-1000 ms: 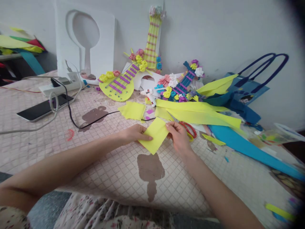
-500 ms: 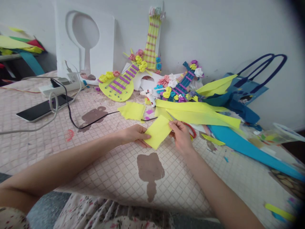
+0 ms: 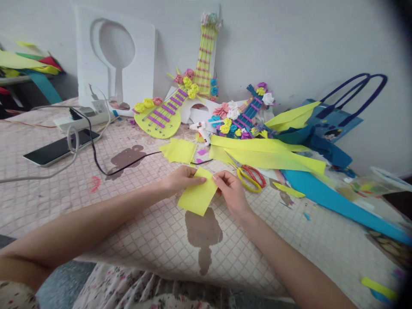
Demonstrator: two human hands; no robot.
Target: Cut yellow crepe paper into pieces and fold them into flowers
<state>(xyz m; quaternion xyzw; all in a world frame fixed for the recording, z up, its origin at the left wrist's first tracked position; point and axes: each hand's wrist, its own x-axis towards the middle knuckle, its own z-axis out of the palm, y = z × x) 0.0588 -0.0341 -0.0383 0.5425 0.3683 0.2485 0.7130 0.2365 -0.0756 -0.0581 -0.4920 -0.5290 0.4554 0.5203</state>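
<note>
A small yellow paper piece point(image 3: 197, 196) hangs between both my hands just above the checked tablecloth point(image 3: 154, 231). My left hand point(image 3: 180, 179) pinches its upper left edge with thumb and fingers closed. My right hand point(image 3: 229, 193) pinches its upper right edge, fingers curled. The paper tilts down toward me. Red-and-yellow-handled scissors point(image 3: 249, 175) lie on the cloth just right of my right hand.
Another yellow scrap point(image 3: 179, 150) and long yellow strips point(image 3: 267, 154) lie behind my hands. Paper guitars with flowers point(image 3: 167, 112), a glue gun point(image 3: 200, 128), a blue bag point(image 3: 337, 120), blue paper point(image 3: 337, 199), a phone point(image 3: 56, 148), a power strip point(image 3: 82, 118) and cables surround them.
Both hands moved slightly left and toward me with the yellow paper; it now tilts lower, and the scissors behind my right hand show in full.
</note>
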